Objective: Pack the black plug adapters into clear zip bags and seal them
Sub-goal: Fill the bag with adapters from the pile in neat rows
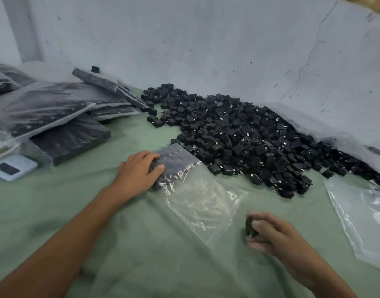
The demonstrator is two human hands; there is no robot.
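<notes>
Two hands are shown at work over a green-covered tabletop (111, 237). The left hand (139, 172) is curled over the far, filled end of a clear zip bag (203, 203), its fingers and thumb holding the block of packed adapters (174, 159) in place through the film. The right hand (273, 236) is blurred, but a single black adapter (249, 225) is seen pinched at its fingertips, just beside the near, empty end of the bag. The loose pile (251, 134) is heaped against the wall (206, 39), touching the bag's far edge.

The step in hand is judged to be the loading of one more adapter; roughly the near half of the bag is unfilled, and sealing is not yet due. The mouth of the bag is presumed to lie at the near end, though its zip strip cannot be made out. For a clean result, the adapter should be slid in flat and pushed up against the last packed row, in the same orientation as its neighbours, so that the block stays level. The packed rows are best braced by the left hand while the film is entered, since thin plastic wrinkles and drags easily. Enough slack should be left at the mouth for the zip to be pressed closed along its whole length.

Filled bags (56, 117) are stacked at far left beside a small white device (13, 167); a spare clear bag (361, 218) lies at right.
</notes>
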